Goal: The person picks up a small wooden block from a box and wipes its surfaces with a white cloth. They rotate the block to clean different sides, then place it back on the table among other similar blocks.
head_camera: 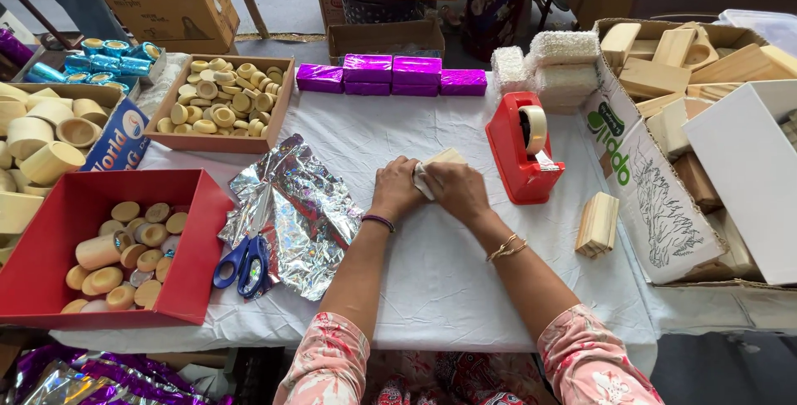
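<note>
- Left hand (395, 191), right hand (459, 190): both closed on wooden block (440, 158) half-wrapped in white paper, mid-bench (448, 289).
- Red tape dispenser (523, 149) just right.
- Silver foil (303, 206), blue scissors (243, 262) left.

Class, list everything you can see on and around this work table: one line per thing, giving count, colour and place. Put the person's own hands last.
wooden block: one, pale, partly wrapped in white, table centre, under both hands
tape dispenser: one, red, right of the hands
foil sheets: a few, silver, left of the hands
scissors: one, blue handles, on the foil's near edge
wrapped blocks: several, magenta, far edge of the table
red box: one, near left, holding round wooden pieces
wooden slats: small stack, pale, right of centre
tablecloth: one, white
left hand: on the block
right hand: on the block
</note>
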